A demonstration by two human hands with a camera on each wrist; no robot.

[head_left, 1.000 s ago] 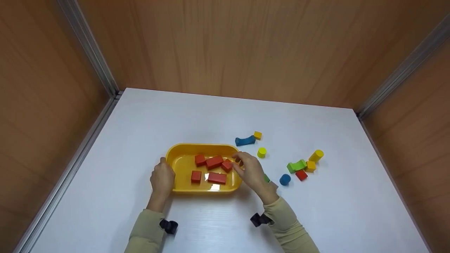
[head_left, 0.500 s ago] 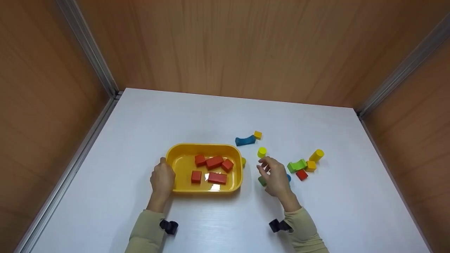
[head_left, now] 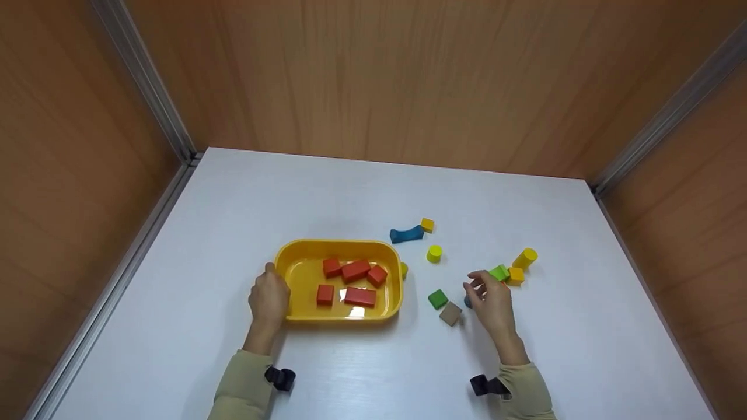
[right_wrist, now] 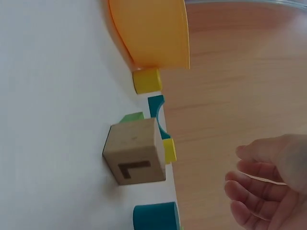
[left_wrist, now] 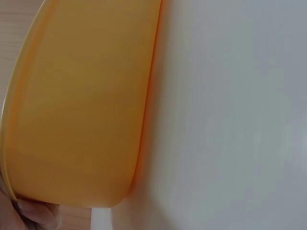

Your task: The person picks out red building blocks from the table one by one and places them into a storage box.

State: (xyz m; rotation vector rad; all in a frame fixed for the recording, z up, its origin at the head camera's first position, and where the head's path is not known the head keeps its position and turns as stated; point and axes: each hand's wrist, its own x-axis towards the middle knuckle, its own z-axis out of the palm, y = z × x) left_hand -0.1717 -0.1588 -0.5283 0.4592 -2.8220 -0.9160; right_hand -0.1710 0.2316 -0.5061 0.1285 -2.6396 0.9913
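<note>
My left hand (head_left: 269,297) grips the left end of a yellow plastic tray (head_left: 335,318). In the left wrist view, its fingertips (left_wrist: 38,214) curl under the rim of the tray. Several red blocks (head_left: 360,296) lie inside. My right hand (head_left: 495,306) hovers on the right with loosely bent fingers and holds nothing. Below it a blue cylinder (head_left: 467,301) is partly covered, as is a light green arch block (head_left: 499,272) beyond the fingertips. Only a sliver of a red cube shows by the hand. The right wrist view has the hand (right_wrist: 264,187) apart from the blocks.
A plain wooden cube (right_wrist: 136,148) with a dark mark and a green block (head_left: 437,299) lie between tray and right hand. Farther back are a blue arch (head_left: 407,234), a yellow cube (head_left: 428,225) and a yellow cylinder (head_left: 434,254). A taller yellow cylinder (head_left: 526,258) stands right.
My right hand has moved right, from the tray's right end to above the blue cylinder, uncovering the wooden cube and green block. The left hand and tray stay put.
</note>
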